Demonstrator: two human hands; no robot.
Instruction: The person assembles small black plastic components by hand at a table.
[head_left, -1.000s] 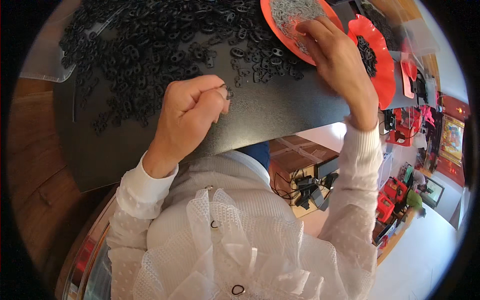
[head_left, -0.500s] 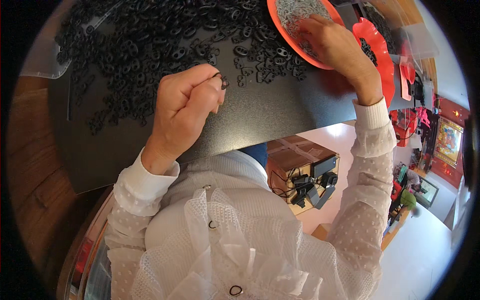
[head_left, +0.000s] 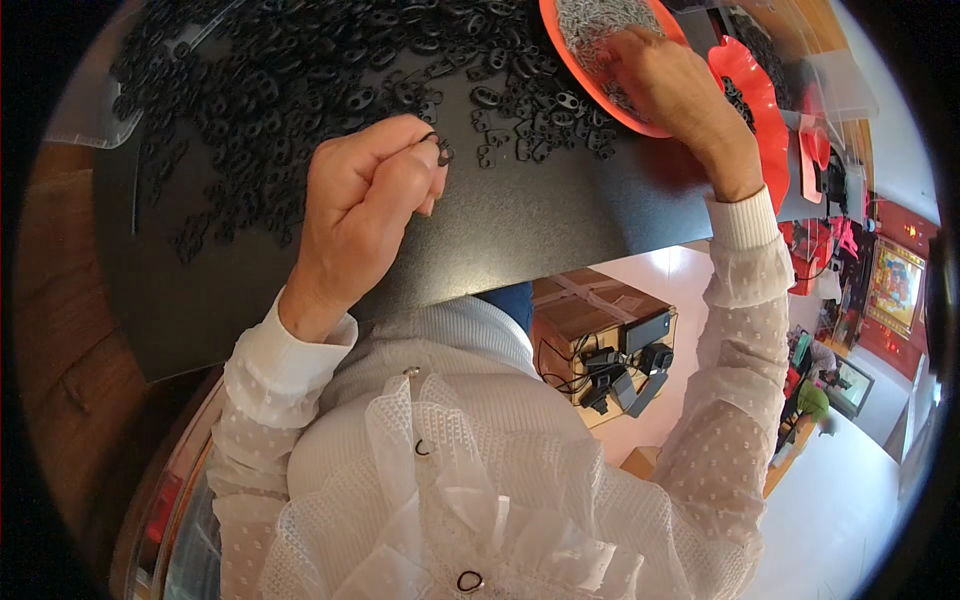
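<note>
Fingers of the left hand (head_left: 372,195) pinch a small black ring (head_left: 437,146) above the dark bench (head_left: 560,215), while the right hand (head_left: 668,88) dips curled fingers into an orange dish (head_left: 580,70) of small metal pieces (head_left: 598,25).

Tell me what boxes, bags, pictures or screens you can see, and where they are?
Cardboard box: brown, taped, on the floor under the black table's edge.
Clear plastic bag: see-through, at the table's far left, under the black parts.
Clear plastic tub: boxy, far right on the table.
Framed picture: red and gold, far right.
Screen: small, dark, lower right.
</note>
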